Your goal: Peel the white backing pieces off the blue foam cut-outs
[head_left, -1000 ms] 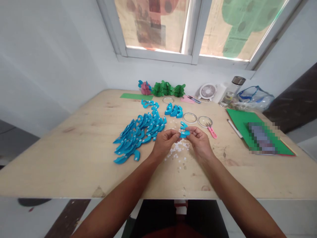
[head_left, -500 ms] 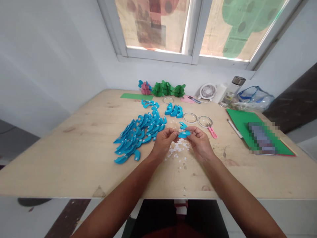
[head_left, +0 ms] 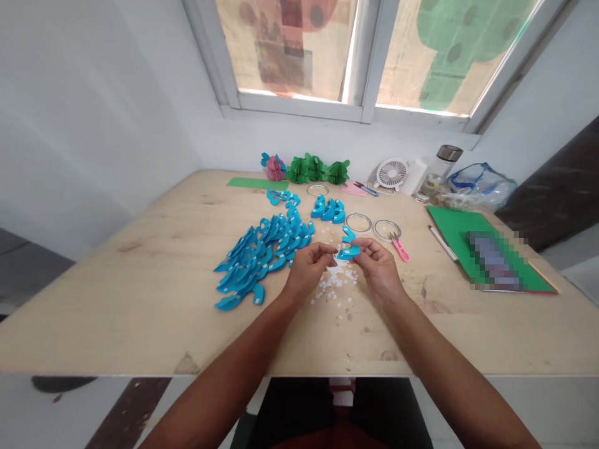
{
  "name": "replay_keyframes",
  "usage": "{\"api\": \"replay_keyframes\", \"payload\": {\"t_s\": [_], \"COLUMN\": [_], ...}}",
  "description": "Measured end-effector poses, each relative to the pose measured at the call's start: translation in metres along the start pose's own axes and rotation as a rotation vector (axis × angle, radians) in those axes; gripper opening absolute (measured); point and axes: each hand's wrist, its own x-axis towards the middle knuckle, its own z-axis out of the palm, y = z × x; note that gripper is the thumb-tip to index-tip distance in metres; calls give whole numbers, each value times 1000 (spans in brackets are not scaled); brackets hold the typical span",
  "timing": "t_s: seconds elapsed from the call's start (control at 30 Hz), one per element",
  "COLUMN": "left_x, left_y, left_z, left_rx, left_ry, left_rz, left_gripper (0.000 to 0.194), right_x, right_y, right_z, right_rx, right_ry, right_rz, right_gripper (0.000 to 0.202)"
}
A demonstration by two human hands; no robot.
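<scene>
My right hand (head_left: 380, 268) pinches a curved blue paper piece (head_left: 348, 253) with a small white square on it, held above the table. Just left of that piece, the fingertips of my left hand (head_left: 309, 265) are pressed together; whatever is between them is too small to make out. Beneath both hands lie many tiny white paper scraps (head_left: 333, 284). A big pile of blue paper pieces (head_left: 253, 252), dotted with white squares, spreads out to the left. Beyond my hands sits a smaller group of blue pieces (head_left: 328, 210).
Tape rolls (head_left: 387, 230) and pink-handled snips (head_left: 400, 249) lie to the right. Farther right are a green folder (head_left: 456, 218), a pen (head_left: 442, 243) and a blurred phone. Along the wall stand green paper ornaments (head_left: 316, 167), a small fan (head_left: 392, 173) and a bottle (head_left: 440, 173).
The fingertips of my left hand have drawn slightly away from the blue paper piece. In my right hand the piece has tilted a little.
</scene>
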Motion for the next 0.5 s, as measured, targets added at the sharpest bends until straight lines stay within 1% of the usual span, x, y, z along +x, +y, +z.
{"api": "replay_keyframes", "payload": {"t_s": [0.13, 0.23, 0.33, 0.4, 0.5], "left_x": [1, 1, 0, 0, 0], "left_y": [-1, -2, -3, -2, 0], "left_z": [-2, -4, -6, -6, -6], "left_rx": [-86, -189, -286, -296, -216], "left_ry": [-59, -99, -166, -161, -80], "left_rz": [-40, -65, -137, -160, -106], "left_gripper": [19, 14, 16, 17, 13], "right_x": [1, 1, 1, 1, 1], "right_y": [1, 0, -1, -1, -1], "right_z": [0, 0, 0, 0, 0], "right_rx": [-51, -81, -123, -159, -181], "right_ry": [6, 8, 10, 16, 22], "right_rz": [-26, -55, -90, -112, -132], "right_gripper": [20, 20, 19, 17, 17]}}
